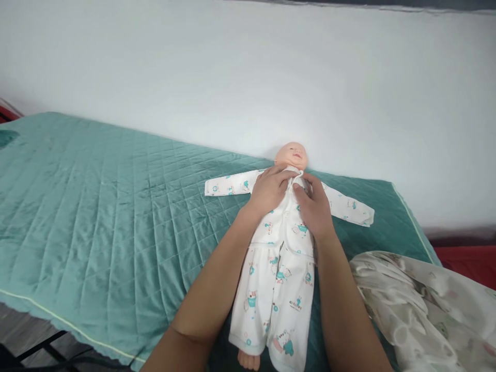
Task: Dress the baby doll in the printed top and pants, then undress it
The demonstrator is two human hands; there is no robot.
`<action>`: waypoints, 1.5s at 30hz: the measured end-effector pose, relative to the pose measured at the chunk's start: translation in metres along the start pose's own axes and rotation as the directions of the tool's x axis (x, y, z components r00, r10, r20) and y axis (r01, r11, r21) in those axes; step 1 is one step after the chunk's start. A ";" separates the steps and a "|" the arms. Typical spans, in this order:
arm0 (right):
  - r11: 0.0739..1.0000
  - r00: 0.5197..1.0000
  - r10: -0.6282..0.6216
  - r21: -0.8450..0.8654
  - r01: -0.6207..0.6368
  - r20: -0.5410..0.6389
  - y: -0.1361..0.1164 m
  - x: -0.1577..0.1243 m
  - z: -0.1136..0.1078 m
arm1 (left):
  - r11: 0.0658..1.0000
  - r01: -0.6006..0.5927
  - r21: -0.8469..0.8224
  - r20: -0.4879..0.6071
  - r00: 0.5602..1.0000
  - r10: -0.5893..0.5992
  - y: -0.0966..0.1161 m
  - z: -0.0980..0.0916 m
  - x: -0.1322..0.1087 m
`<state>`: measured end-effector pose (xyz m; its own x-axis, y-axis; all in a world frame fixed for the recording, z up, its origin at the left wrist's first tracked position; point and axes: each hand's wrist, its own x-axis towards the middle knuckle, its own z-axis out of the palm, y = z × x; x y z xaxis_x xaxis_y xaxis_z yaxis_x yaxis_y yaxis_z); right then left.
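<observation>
A baby doll (292, 154) lies on its back, head toward the wall, dressed in a white printed shirt (287, 227) and matching trousers (253, 294). Its sleeves stretch out to both sides, and one foot (248, 360) shows below a trouser leg. At the neckline my left hand (272, 187) rests on the chest with its fingers at the collar edge. My right hand (314, 202) pinches the other collar edge between thumb and fingers. The two hands are close together just below the doll's chin. Whatever lies under the left fingertips is partly hidden.
A green quilted cover (116, 222) spreads under the doll, against a white wall (232, 72). A crumpled pale printed cloth (418, 310) lies at the lower right. Red material (468, 263) shows beyond the right edge, and dark metal bars (46, 346) stand below the left front edge.
</observation>
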<state>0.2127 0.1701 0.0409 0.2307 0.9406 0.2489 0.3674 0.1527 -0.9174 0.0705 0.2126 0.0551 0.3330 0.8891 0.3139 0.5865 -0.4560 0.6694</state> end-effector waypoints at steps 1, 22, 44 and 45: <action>0.999 1.000 0.004 0.032 -0.004 -0.020 0.001 0.000 0.000 | 1.000 -0.006 -0.015 -0.008 1.000 0.006 0.001 -0.001 0.000; 0.955 0.964 -0.258 -0.135 0.265 0.065 0.015 -0.063 -0.010 | 0.937 -0.095 -0.337 0.063 0.990 0.123 -0.010 -0.011 -0.032; 0.955 0.963 -0.254 -0.134 0.265 0.094 0.005 -0.060 -0.013 | 0.970 -0.126 -0.208 -0.051 0.992 0.118 0.005 -0.010 -0.029; 0.956 0.963 -0.253 -0.126 0.263 0.091 0.006 -0.060 -0.012 | 0.965 -0.140 -0.224 -0.031 0.990 0.136 0.005 -0.011 -0.029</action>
<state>0.2120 0.1110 0.0247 0.0476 0.8948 0.4439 0.5261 0.3553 -0.7727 0.0558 0.1851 0.0564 0.3867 0.8194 0.4231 0.3539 -0.5555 0.7525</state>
